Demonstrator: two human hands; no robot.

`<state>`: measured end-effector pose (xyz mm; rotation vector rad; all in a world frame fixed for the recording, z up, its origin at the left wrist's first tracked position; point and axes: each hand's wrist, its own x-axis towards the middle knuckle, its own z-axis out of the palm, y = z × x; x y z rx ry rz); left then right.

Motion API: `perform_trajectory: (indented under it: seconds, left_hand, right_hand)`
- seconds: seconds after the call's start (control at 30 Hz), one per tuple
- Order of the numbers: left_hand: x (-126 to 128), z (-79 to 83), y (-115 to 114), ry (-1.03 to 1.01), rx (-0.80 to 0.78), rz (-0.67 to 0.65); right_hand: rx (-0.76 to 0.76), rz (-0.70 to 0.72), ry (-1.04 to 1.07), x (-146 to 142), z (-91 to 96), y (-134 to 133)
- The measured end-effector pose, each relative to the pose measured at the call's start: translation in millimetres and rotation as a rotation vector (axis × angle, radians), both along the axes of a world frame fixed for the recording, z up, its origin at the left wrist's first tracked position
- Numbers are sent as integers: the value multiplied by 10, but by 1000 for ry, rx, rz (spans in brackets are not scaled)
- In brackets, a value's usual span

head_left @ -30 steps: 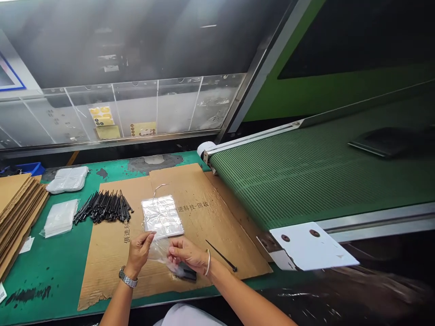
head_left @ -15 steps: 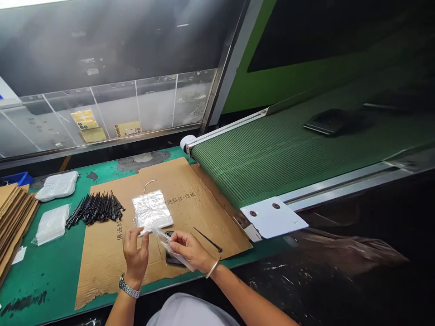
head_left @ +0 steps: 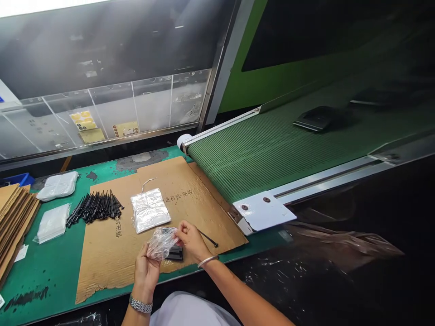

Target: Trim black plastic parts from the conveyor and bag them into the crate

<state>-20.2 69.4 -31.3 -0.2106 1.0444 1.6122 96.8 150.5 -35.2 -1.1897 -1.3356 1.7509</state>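
Observation:
A clear plastic bag (head_left: 162,242) is stretched between my two hands. My left hand (head_left: 146,267) pinches its left side, and my right hand (head_left: 190,242) grips its right edge. Beneath the bag, partly hidden, a black plastic part (head_left: 175,253) lies on the cardboard sheet (head_left: 108,262). Just beyond my hands is a stack of clear plastic bags (head_left: 151,210). One thin black rod with a headed end (head_left: 208,238) rests beside my right hand, partly covered by it. Many more such black rods (head_left: 97,207) form a pile to the left.
Two more packs of bags, a far one (head_left: 57,185) and a near one (head_left: 52,223), sit on the green table (head_left: 50,271). Cardboard sheets (head_left: 16,222) are stacked at the left edge. A green conveyor belt (head_left: 234,158) on the right carries a black part (head_left: 314,118).
My left hand has moved right and closed on the bag, which is now spread between both hands. The black part on the belt has come nearer, with another behind it.

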Motion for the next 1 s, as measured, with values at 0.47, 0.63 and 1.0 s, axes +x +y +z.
perform_trajectory:
  seconds: [0.47,0.63,1.0]
  left_hand:
    - [-204,-457,-168,1629,-65,-102]
    - [-465,-669,-178,1778,-188,-65]
    - [-197,-738,-258,1681,-466,-255]
  right_hand:
    - [714,465,-141,-333,-15,-243]
    - [747,37,-396,-134,-301,-195]
    - [90,25,-314,344,-981,-214]
